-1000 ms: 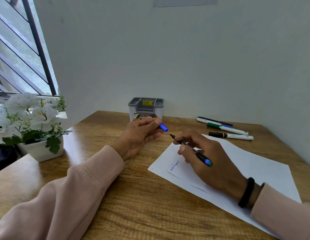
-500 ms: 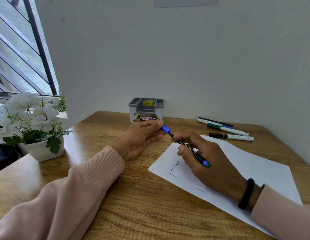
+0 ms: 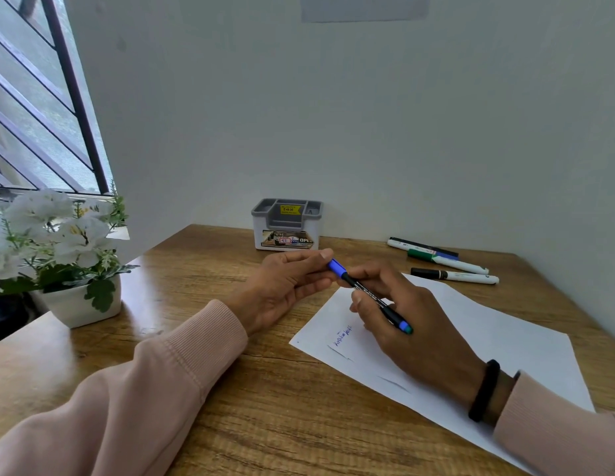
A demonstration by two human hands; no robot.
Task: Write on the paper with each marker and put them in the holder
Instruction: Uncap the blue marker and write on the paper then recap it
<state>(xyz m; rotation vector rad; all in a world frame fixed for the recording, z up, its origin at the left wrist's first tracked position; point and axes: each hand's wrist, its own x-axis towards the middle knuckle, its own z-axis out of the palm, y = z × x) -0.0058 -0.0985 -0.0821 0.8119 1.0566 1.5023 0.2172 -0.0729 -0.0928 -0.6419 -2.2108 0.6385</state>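
Observation:
My right hand [image 3: 405,324] grips a thin black marker [image 3: 374,300] with a blue end, held slantwise above the white paper [image 3: 488,341]. My left hand [image 3: 285,286] pinches the blue cap [image 3: 336,268], which sits on the marker's tip. Blue writing [image 3: 343,334] shows on the paper's left part. The grey holder [image 3: 287,224] stands at the back by the wall, a little beyond my hands. Three more markers [image 3: 447,261] lie on the table at the back right.
A white pot of white flowers [image 3: 68,255] stands at the table's left edge by the window. The wall closes off the back and right sides of the wooden table [image 3: 264,407]. A black band circles my right wrist.
The cap in my left hand and the marker tip in my right hand came together; the cap now sits on the tip, where a second ago they were apart.

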